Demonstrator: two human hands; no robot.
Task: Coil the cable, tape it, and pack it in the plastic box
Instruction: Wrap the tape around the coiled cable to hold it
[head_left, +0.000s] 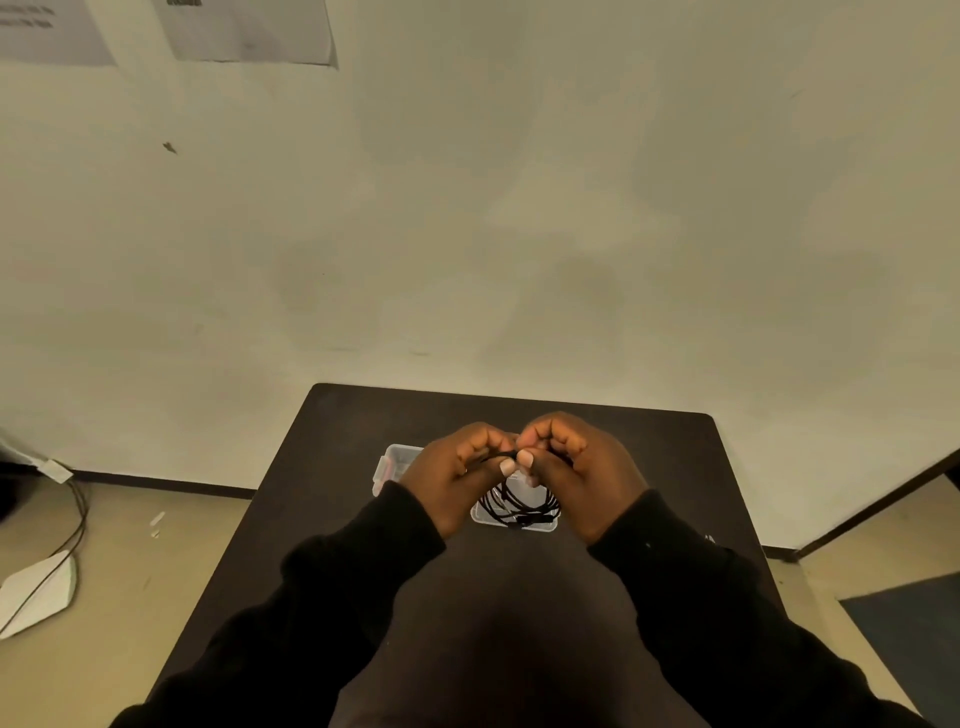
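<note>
A thin black cable (519, 501) hangs in several loops between my hands, over the middle of the dark table (322, 467). My left hand (457, 470) and my right hand (571, 467) are both closed on the top of the coil, thumbs touching at its upper strand. Under and behind the loops sits a clear plastic box (514, 522); its lid part (395, 462) with red clasps shows to the left behind my left hand. No tape is visible.
The table stands against a pale wall (519, 208). On the floor at the left lie a white flat object (36, 592) and a dark cord (78, 519). A dark mat (914, 623) is on the floor at the right.
</note>
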